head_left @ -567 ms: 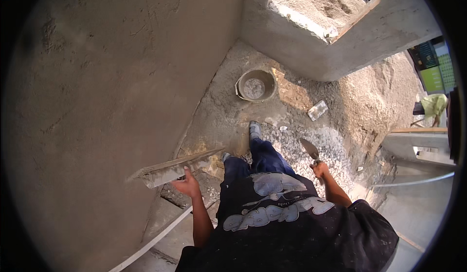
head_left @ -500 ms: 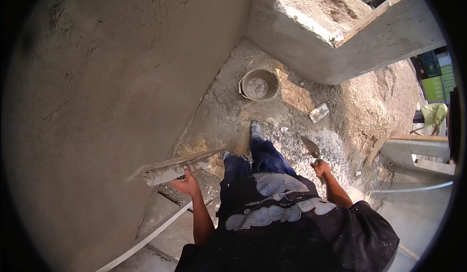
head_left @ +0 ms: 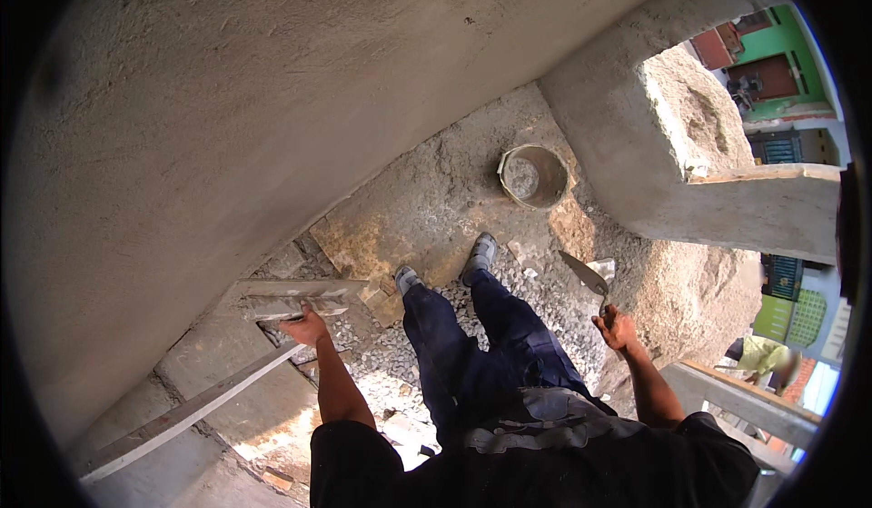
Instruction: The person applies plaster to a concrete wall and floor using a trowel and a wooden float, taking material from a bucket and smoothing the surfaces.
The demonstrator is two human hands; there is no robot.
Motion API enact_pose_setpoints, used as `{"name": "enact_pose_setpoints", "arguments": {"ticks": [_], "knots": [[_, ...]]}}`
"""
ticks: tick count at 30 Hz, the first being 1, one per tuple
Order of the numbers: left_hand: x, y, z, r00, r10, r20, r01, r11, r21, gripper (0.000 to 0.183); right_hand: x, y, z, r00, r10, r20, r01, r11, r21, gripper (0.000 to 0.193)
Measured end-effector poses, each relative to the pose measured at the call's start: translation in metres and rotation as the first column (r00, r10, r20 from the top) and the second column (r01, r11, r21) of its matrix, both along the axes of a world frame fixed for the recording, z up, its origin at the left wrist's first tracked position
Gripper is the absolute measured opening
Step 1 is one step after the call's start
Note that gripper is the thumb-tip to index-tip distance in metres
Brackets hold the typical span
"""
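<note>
In my left hand [head_left: 307,326] is a long, mortar-smeared plastering float [head_left: 272,288], its far end close to the plastered wall [head_left: 218,144]; whether the two touch I cannot tell. The fingers wrap round its underside, so the handle is hidden. My right hand [head_left: 618,328] grips a pointed trowel [head_left: 584,272] by its handle, the blade aimed up and to the left over the gravel. Beyond my feet a bucket [head_left: 549,179] stands on the floor, a little grey material at its bottom.
Gravel [head_left: 381,363] covers the ground around my legs. A long wooden batten [head_left: 195,410] slants across the lower left. On the right rise a sand heap [head_left: 699,299] and a low wall [head_left: 727,208] with an opening. A person [head_left: 765,355] in a yellow-green top is farther off.
My view has swung, so the bucket and wall corner sit farther right. The float now appears more level and the trowel blade points farther left. Both hands keep their tools.
</note>
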State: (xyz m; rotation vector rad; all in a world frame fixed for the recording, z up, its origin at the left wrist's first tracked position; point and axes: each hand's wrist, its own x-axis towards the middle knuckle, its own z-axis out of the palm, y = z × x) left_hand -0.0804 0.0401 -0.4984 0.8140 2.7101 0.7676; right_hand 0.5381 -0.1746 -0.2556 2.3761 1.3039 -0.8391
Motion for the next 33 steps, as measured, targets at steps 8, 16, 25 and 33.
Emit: {"name": "enact_pose_setpoints", "arguments": {"ticks": [8,16,25,33], "knots": [[0.001,0.056,-0.081,0.999,-0.033,0.032,0.038,0.981,-0.193,0.073,-0.035,-0.002,-0.012,1.0,-0.021,-0.015,0.016,0.964,-0.264,0.048],[0.016,0.146,-0.1,0.998,0.058,-0.013,-0.059,0.921,-0.385,0.053,-0.029,-0.012,-0.026,0.998,-0.007,-0.057,-0.009,0.963,-0.268,0.045],[0.138,0.208,0.03,0.82,-0.57,0.044,0.56,0.786,-0.26,0.052,0.0,-0.021,-0.065,0.968,-0.065,-0.242,0.028,0.988,-0.155,0.043],[0.251,0.125,0.126,0.081,-0.96,0.266,0.99,0.047,-0.13,0.052,-0.022,0.04,-0.049,0.871,-0.177,-0.459,0.158,0.984,-0.078,0.044]]}}
